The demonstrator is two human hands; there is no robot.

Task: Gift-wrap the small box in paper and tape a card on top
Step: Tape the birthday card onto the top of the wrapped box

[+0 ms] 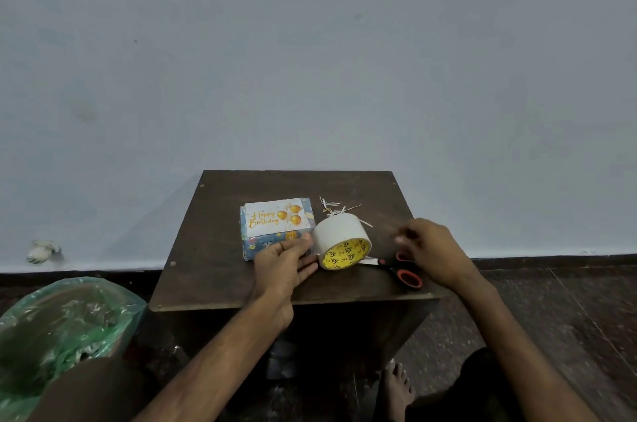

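Just left of centre on the dark surface point(213, 249): box point(272, 244) wrapped in blue animal-print paper, white "Happy Birthday" card point(275, 217) with gold balloons flat on top. Left hand point(286, 263) open, straight fingers against its near right corner, beside the tape point(339, 238). Right hand point(427, 249) blurred above the scissors point(406, 275), grip impossible to tell.

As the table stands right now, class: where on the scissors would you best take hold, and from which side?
Take the scissors by the red-rimmed finger loops, coming from the right and above. They lie flat with the loops toward the near right, while the blades point left toward the tape roll. The right hand hovers just above the loops.
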